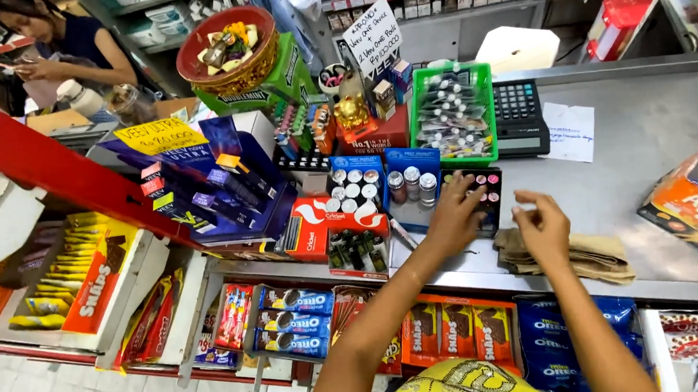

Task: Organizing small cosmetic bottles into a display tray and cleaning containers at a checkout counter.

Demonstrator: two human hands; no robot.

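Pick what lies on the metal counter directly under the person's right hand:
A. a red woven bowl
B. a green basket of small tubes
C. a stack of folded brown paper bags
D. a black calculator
C: the right hand hovers with its fingers pinched over the brown paper bags on the counter, while the calculator sits farther back.

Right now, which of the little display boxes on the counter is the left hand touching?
The left hand rests on the black box of small round pink-capped pots, right of the blue box of silver-capped tubes. The red lighter box lies farther left, untouched.
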